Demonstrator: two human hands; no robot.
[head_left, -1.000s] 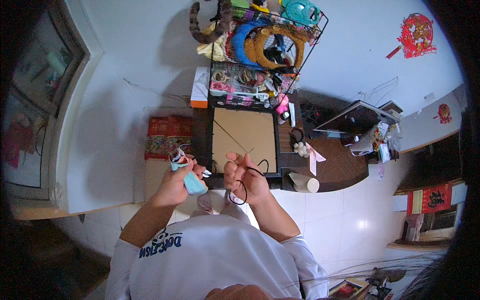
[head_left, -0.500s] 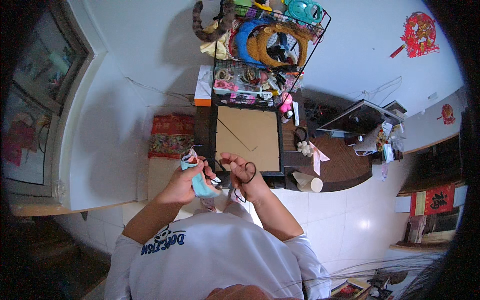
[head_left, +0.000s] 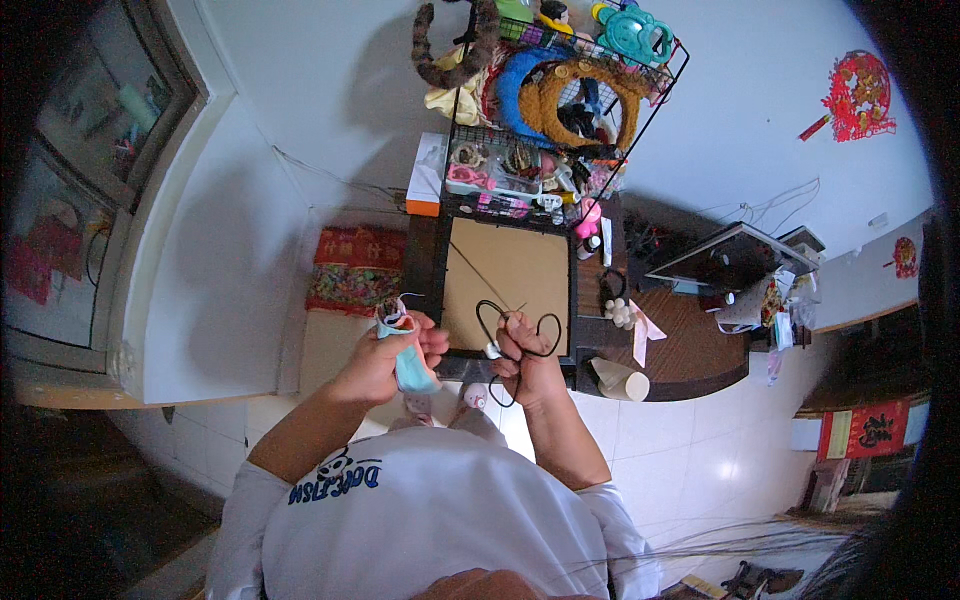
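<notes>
My left hand (head_left: 368,368) is closed round a light turquoise and pink soft cloth bundle (head_left: 413,370), with bunched darker stuff showing at its top. My right hand (head_left: 535,378) grips a thin black cord (head_left: 560,331) with its fingers curled. Several loops of the cord stand out around those fingers, and a small white piece shows beside them. Both hands are held apart over the near edge of a black-framed tan panel (head_left: 500,255). A thin dark line runs slantwise across that panel.
Behind the panel stands a black wire rack (head_left: 640,130) full of headbands and small accessories. To the right lie a pink ribbon (head_left: 645,335), a cluster of pale beads (head_left: 620,314) and a cream cone-shaped roll (head_left: 630,383). A red patterned bag (head_left: 352,270) sits at left.
My right hand has moved away from the bundle to the right, carrying the black cord, whose loops now spread wider. My left hand still holds the bundle. The whole view has shifted slightly.
</notes>
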